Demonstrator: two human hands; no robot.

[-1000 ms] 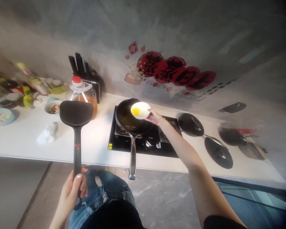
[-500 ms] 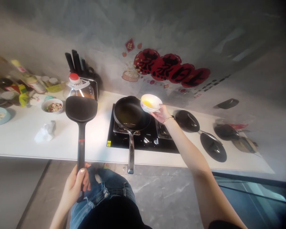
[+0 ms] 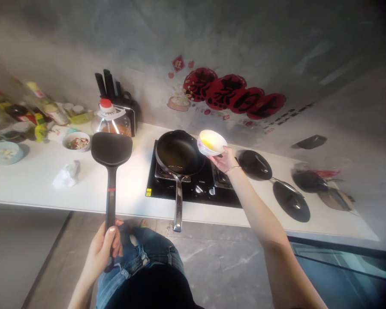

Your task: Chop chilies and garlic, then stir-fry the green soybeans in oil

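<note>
My left hand [image 3: 107, 244] is closed round the handle of a black spatula [image 3: 111, 150], its broad blade held up over the counter's front part. With my right hand [image 3: 224, 159] I grip a white bowl [image 3: 219, 139], tilted a little, with yellow liquid [image 3: 207, 143] in it that looks like beaten egg. The bowl is just right of and above the rim of a black frying pan [image 3: 180, 150]. Some oil shows at the bottom of the pan, which stands on the left burner of a black gas hob [image 3: 193, 195], its metal handle pointing toward me.
Left on the counter [image 3: 93, 193] are an oil jug [image 3: 112, 122], a knife block [image 3: 131, 116], a bowl of chopped ingredients [image 3: 76, 141], a pale blue bowl [image 3: 4, 153], a crumpled white cloth or tissue [image 3: 66, 174] and several bottles. Dark pans or lids [image 3: 255, 165] lie right of the hob.
The bowl in my right hand has shifted slightly to the right, away from the pan's middle. My left hand still holds the spatula in nearly the same spot. The view has moved slightly.
</note>
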